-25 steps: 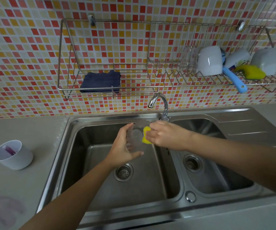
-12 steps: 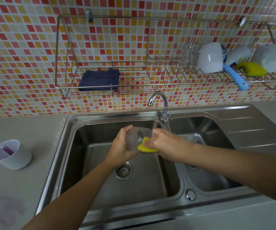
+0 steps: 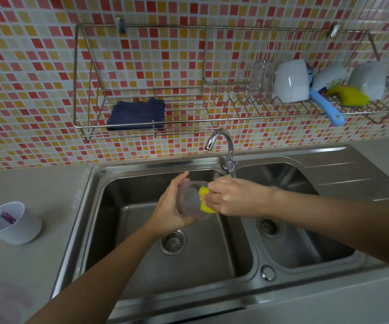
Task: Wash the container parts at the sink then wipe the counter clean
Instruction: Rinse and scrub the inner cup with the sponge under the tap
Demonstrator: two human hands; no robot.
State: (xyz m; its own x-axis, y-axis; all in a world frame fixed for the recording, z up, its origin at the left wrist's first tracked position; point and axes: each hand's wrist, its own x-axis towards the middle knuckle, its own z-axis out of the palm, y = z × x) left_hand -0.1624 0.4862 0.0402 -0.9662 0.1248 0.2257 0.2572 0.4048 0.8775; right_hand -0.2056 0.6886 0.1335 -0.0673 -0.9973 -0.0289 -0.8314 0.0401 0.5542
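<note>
Container part [image 3: 189,199] in curled left hand [image 3: 167,208], sponge [image 3: 204,203] in pinch grip of right hand [image 3: 233,198], over steel sink [image 3: 212,265].

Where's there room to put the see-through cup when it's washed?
The steel drainboard right of the right basin is bare. So is the counter between the white cup and the left basin. The right end of the wire rack is crowded with mugs.

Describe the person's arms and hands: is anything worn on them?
The left hand and right hand are ungloved; the left forearm and right forearm are bare up to the picture's edge. No sleeve, watch, bracelet or ring is visible.
</note>
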